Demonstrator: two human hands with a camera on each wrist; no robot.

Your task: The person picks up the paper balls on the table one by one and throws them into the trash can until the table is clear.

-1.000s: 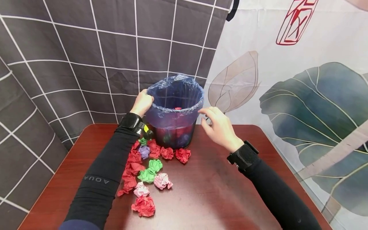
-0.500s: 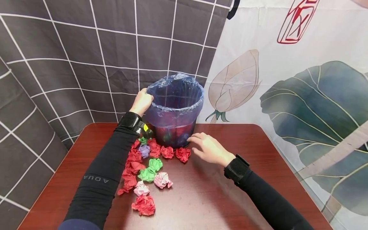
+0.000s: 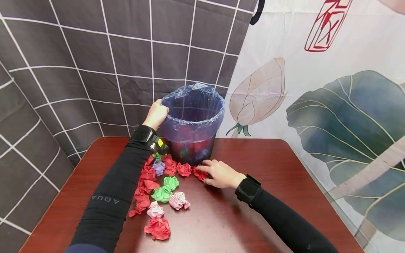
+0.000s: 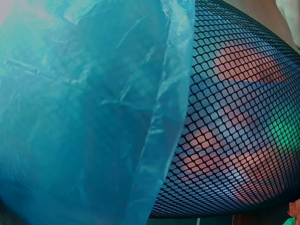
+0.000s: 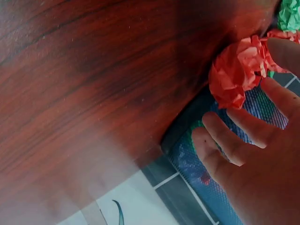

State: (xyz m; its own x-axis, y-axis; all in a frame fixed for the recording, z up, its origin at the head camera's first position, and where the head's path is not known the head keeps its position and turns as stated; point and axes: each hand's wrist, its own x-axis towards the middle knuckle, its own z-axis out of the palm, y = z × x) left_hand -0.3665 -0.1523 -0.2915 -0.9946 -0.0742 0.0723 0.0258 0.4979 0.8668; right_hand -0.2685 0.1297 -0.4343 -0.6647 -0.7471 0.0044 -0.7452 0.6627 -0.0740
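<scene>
My left hand [image 3: 157, 114] grips the left side of the rim of a mesh wastebasket [image 3: 191, 151], which is lined with a blue plastic bag [image 3: 193, 130]. Crumpled paper shows through its mesh in the left wrist view. At the basket's front right foot, my right hand [image 3: 223, 174] is at a red paper ball [image 3: 200, 173], partly covering it. In the right wrist view, the fingers [image 5: 248, 124] are spread and slightly bent beside this red ball [image 5: 236, 70], the thumb overlapping its far side. No firm pinch on it shows.
Several more crumpled balls lie left of centre on the brown table [image 3: 253, 211]: red [image 3: 158, 228], green [image 3: 162, 194], pink [image 3: 179, 200] and purple [image 3: 159, 168]. A grey checked cloth [image 3: 126, 52] hangs behind, beside a white printed cloth [image 3: 269, 38].
My right hand has come down from beside the basket's rim and moved left to the red paper ball at its foot. The left hand keeps its grip on the rim.
</scene>
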